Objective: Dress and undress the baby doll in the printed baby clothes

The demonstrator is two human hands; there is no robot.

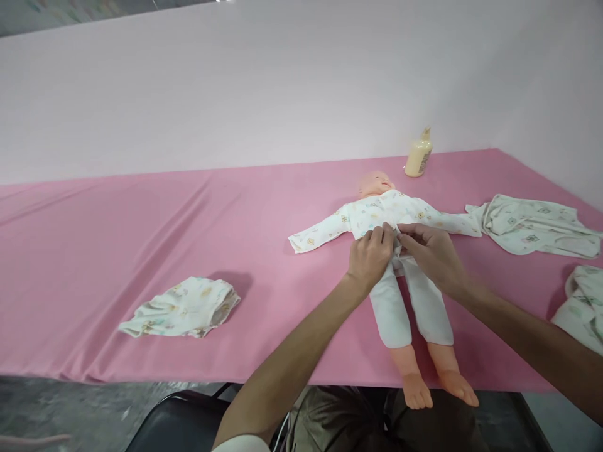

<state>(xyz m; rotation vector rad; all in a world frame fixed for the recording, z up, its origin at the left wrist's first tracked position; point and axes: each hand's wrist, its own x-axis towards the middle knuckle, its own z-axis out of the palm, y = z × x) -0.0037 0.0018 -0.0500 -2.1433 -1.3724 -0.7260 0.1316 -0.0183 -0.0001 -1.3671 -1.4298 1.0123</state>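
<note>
A baby doll [377, 183] lies on its back on the pink-covered table [141, 238], dressed in a white printed shirt [372, 213] and white trousers [414, 301]. Its bare feet hang over the near edge. My left hand [370, 254] and my right hand [431, 248] meet at the doll's waist, fingers pinched on the lower front edge of the shirt.
A cream lotion bottle [418, 156] stands at the back near the wall. A folded printed garment [183, 307] lies at the left front. Further printed cloths lie at the right [532, 226] and at the right edge [584, 304]. A dark chair [179, 420] stands below the table's near edge.
</note>
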